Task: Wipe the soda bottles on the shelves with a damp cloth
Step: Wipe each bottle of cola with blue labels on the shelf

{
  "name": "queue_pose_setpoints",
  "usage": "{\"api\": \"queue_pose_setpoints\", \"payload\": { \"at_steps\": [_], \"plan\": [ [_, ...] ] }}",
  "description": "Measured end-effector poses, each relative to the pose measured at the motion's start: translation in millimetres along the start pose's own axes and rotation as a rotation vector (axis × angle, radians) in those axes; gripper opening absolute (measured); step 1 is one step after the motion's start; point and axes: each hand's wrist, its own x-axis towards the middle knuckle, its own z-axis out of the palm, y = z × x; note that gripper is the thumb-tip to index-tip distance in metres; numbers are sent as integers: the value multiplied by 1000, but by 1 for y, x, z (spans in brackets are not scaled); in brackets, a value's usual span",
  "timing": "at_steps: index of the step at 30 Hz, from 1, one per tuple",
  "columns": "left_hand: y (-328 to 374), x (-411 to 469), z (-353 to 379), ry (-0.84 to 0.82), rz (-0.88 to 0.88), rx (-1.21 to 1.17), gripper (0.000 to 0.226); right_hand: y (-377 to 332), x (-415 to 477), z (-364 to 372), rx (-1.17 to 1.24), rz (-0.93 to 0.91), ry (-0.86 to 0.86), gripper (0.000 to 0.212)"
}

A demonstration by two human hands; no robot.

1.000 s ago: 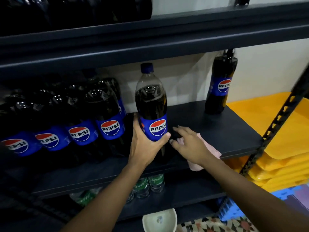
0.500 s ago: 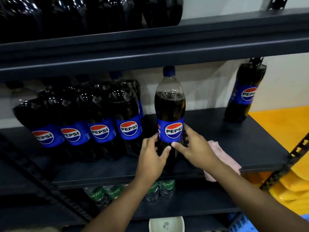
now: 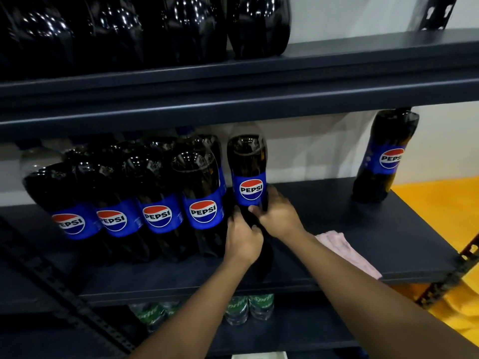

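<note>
Both the left hand (image 3: 242, 238) and right hand (image 3: 278, 216) grip the Pepsi bottle (image 3: 248, 177) low; best to hold it upright and slide it snug beside the row (image 3: 203, 203), label outward.

From here the Pepsi bottle (image 3: 247, 161) and the row of bottles (image 3: 199, 182) beside it read as glossy clear plastic, with highlights glinting on their shoulders. The blue labels (image 3: 248, 189) look like slick film. The shelf (image 3: 388, 242) is smooth, matt, dark painted metal. The pink cloth (image 3: 344, 247) is soft, matt, creased fabric.
</note>
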Motion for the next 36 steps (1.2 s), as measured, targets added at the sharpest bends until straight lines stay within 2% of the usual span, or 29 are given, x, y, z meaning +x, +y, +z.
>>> {"api": "queue_pose_setpoints", "payload": {
  "at_steps": [20, 25, 36],
  "plan": [
    [4, 19, -9, -61, -14, 10, 57, -10, 30, 11, -29, 124, -94, 56],
    [4, 18, -12, -100, -15, 38, 61, -12, 32, 10, -64, 138, -110, 56],
    [1, 6, -11, -202, 16, 99, 53, -16, 27, 13, -13, 173, -87, 55]
  ]
}}
